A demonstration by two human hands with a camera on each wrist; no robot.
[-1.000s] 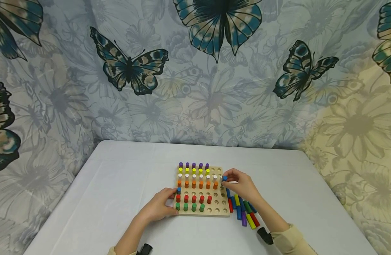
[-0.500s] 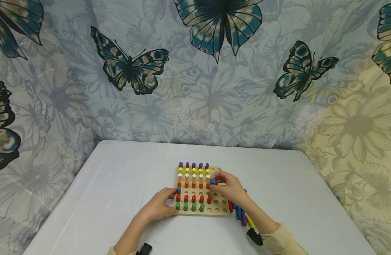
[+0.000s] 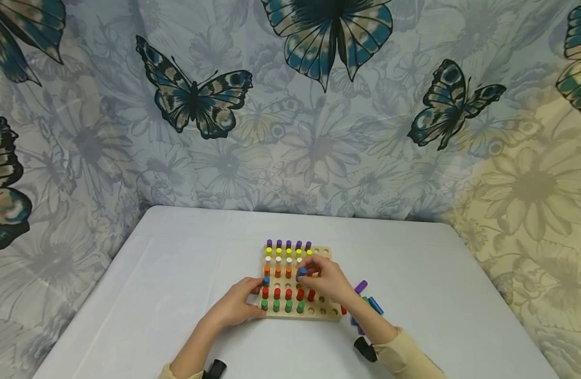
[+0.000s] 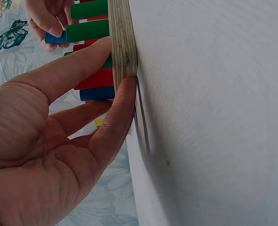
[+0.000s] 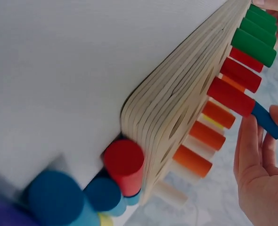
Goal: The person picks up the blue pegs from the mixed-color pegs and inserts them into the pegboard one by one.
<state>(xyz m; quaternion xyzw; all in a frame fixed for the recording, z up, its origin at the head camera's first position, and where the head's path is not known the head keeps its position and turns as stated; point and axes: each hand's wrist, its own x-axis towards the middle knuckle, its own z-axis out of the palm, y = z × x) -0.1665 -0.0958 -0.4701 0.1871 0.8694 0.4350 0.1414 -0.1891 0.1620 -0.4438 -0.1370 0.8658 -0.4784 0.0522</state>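
Lower centre, the right hand point(image 3: 329, 280) pinches a blue peg point(image 3: 302, 272) nearly upright over a pegboard point(image 3: 329, 306); the left hand point(image 3: 238, 303) grips its edge.

Pegs point(image 3: 288, 306) purple, yellow, white, orange, blue, red, green (all plain); board point(image 5: 165, 92) pale tan; backdrop point(image 3: 319, 181) floral, mostly grey-blue.

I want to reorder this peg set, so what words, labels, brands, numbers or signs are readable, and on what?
None can be read.
Wooden pegboard and standing pegs: no lettering visible.
Wall covering: only butterflies and flowers.
Black wrist piece: too small to tell.
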